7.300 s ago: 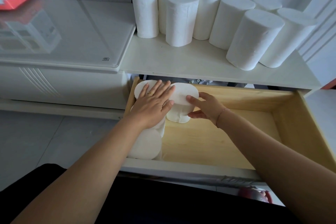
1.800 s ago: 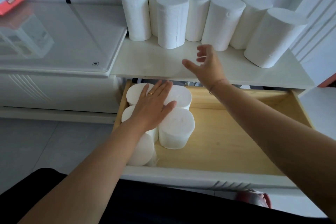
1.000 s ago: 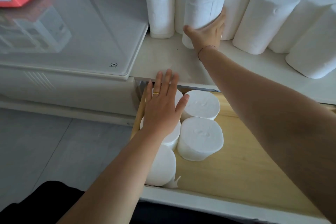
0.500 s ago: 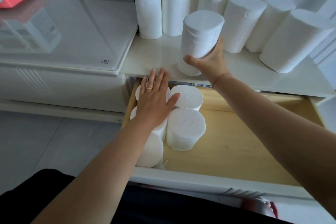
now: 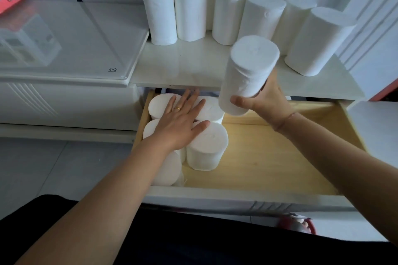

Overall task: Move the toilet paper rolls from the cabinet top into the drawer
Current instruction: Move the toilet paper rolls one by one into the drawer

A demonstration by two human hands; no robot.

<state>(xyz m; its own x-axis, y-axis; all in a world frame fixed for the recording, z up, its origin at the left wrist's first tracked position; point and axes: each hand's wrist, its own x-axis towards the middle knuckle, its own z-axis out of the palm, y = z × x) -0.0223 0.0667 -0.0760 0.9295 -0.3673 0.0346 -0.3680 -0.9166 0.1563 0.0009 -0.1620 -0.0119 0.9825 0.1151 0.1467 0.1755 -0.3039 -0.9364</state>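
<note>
Right hand wraps roll, tilted over drawer for upright packing. Left hand flat, fingers spread, empty, steadying stack.

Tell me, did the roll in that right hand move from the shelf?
Yes. The roll has left the cabinet top: the right hand holds it past the front edge, above the open drawer.

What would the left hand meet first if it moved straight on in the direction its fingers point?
Probably the drawer's back wall beneath the cabinet top. The left hand lies flat on the rolls in the drawer, fingers aimed there; depth is unclear.
</note>
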